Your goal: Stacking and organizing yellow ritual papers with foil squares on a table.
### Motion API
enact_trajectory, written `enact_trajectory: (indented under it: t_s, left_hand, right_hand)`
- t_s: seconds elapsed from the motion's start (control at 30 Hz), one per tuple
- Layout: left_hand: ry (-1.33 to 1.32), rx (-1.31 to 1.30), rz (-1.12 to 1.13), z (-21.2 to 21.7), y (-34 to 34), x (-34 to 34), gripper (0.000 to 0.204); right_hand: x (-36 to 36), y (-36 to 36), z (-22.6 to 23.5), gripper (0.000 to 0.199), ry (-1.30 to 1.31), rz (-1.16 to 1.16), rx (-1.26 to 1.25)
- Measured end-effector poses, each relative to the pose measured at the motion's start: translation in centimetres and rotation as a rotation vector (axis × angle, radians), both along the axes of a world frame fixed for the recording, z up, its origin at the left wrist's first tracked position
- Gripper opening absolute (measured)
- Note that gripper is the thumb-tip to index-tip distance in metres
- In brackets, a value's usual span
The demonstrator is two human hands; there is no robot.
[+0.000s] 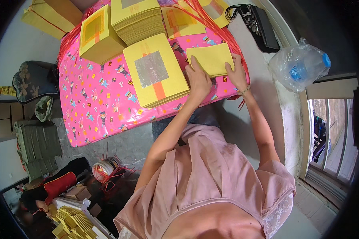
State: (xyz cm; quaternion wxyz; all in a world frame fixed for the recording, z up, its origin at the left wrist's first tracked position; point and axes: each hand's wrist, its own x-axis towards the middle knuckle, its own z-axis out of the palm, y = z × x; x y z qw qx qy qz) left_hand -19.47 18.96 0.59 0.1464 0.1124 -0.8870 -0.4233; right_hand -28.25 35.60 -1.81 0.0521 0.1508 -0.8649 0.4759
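Near the right corner of the worktop (85,115), our left hand (199,81) and right hand (238,75) hold yellow paper (210,58).

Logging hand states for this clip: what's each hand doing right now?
Left hand: holding the yellow paper stack at its left side.
Right hand: holding the same stack at its right side.

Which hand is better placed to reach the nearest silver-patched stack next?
Probably the left hand: it's beside the stack, while the right hand is at the right edge of the paper.
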Motion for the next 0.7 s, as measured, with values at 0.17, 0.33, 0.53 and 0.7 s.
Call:
enact_trajectory:
  t_s: [0.17, 0.33, 0.53, 0.7]
  left_hand:
    - [0.087, 0.026, 0.035, -0.7, 0.2, -0.2, 0.078]
    - [0.080, 0.024, 0.035, -0.8, 0.1, -0.3, 0.077]
    - [0.075, 0.001, 0.052, -1.3, 0.4, -0.4, 0.076]
    - [0.314, -0.201, 0.105, -2.9, 1.1, -0.6, 0.064]
  right_hand:
    - [0.5, -0.2, 0.7, 0.040, 0.011, 0.025, -0.002]
    - [1.6, -0.7, 2.2, 0.043, 0.138, 0.006, 0.254]
    - [1.7, -1.8, 3.5, 0.053, 0.355, 0.067, 0.431]
    - [0.8, -1.0, 0.8, 0.059, 0.270, 0.165, 0.594]
